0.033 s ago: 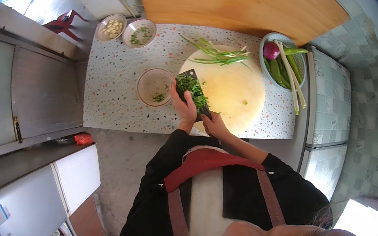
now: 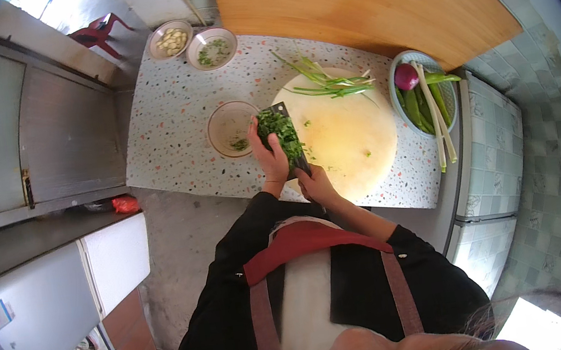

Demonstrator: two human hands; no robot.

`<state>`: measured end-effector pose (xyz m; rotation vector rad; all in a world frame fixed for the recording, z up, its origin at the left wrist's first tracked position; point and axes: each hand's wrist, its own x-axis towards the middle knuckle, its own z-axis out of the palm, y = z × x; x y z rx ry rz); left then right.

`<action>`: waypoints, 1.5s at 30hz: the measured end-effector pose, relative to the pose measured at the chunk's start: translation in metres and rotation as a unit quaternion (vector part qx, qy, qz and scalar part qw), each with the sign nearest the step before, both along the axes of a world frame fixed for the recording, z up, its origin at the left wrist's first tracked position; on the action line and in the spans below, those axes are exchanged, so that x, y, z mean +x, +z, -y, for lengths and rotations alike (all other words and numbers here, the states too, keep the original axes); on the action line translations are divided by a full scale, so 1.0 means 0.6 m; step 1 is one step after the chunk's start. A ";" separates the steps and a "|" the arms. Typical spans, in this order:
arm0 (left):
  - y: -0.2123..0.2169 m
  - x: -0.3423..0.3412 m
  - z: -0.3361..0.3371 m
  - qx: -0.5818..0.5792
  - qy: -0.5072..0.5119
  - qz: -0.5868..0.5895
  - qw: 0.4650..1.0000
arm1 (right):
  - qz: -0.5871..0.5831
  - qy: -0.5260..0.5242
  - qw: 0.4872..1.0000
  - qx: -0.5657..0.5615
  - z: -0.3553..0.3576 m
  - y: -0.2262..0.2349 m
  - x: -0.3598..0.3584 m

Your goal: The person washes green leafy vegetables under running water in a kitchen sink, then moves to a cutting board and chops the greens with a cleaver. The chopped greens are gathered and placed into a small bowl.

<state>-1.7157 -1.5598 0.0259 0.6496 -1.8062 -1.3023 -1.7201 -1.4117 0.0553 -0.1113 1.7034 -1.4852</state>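
Observation:
A dark cleaver (image 2: 299, 162) carries a heap of chopped green herbs (image 2: 278, 133) on its flat blade. My right hand (image 2: 318, 188) is closed round its handle, close to the near edge of the round pale chopping board (image 2: 351, 144). Along the left side of the heap, my left hand (image 2: 269, 162) cups the greens against the blade, thumb laid over them. Just left of these fingers stands a bowl (image 2: 225, 140) with a few chopped greens inside; the blade is next to its right rim. Green onions (image 2: 332, 85) lie across the board's far edge.
At the far left of the speckled table (image 2: 169, 133) stand a bowl of peeled garlic cloves (image 2: 171, 41) and a bowl of chopped greens (image 2: 212, 51). On the right, a basket (image 2: 454, 106) holds a red onion (image 2: 406, 76), green peppers (image 2: 420, 108) and pale stalks (image 2: 434, 112).
Both hands have shifted slightly left with the loaded cleaver, nearer the bowl beside it. The whole view has also moved a little.

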 end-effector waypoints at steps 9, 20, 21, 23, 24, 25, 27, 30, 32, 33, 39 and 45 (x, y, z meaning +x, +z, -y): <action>-0.028 0.043 0.153 -0.013 -0.012 0.074 0.997 | 0.165 -0.016 0.986 0.004 0.167 -0.050 0.017; -0.025 0.034 0.216 -0.305 -0.235 0.085 0.919 | 0.129 -0.020 0.991 0.042 0.195 -0.054 0.029; -0.032 0.031 0.221 -0.307 -0.238 0.090 0.917 | 0.130 -0.016 0.991 0.042 0.195 -0.050 0.028; -0.046 0.022 0.230 -0.313 -0.244 0.099 0.913 | 0.127 -0.009 0.991 0.040 0.193 -0.044 0.025; -0.052 0.017 0.235 -0.310 -0.241 0.102 0.914 | 0.122 -0.006 0.992 0.039 0.191 -0.041 0.024; -0.059 0.012 0.241 -0.308 -0.238 0.105 0.915 | 0.118 -0.002 0.992 0.037 0.189 -0.039 0.023; -0.064 0.000 0.249 -0.305 -0.234 0.113 0.916 | 0.132 0.006 0.990 0.040 0.180 -0.024 0.017; -0.070 -0.018 0.260 -0.331 -0.221 0.108 0.911 | 0.118 0.026 0.992 0.044 0.154 -0.011 0.007; -0.079 -0.022 0.266 -0.365 -0.221 0.132 0.895 | 0.106 0.040 0.992 0.053 0.132 0.002 0.001; -0.087 -0.021 0.270 -0.383 -0.220 0.144 0.886 | 0.103 0.047 0.992 0.059 0.121 0.012 -0.002; -0.096 -0.011 0.280 -0.417 -0.259 0.178 0.853 | 0.109 0.038 0.990 0.079 0.049 0.080 -0.018; -0.050 -0.017 0.275 -0.338 -0.161 0.100 0.922 | 0.101 0.006 0.994 0.048 0.000 0.088 -0.031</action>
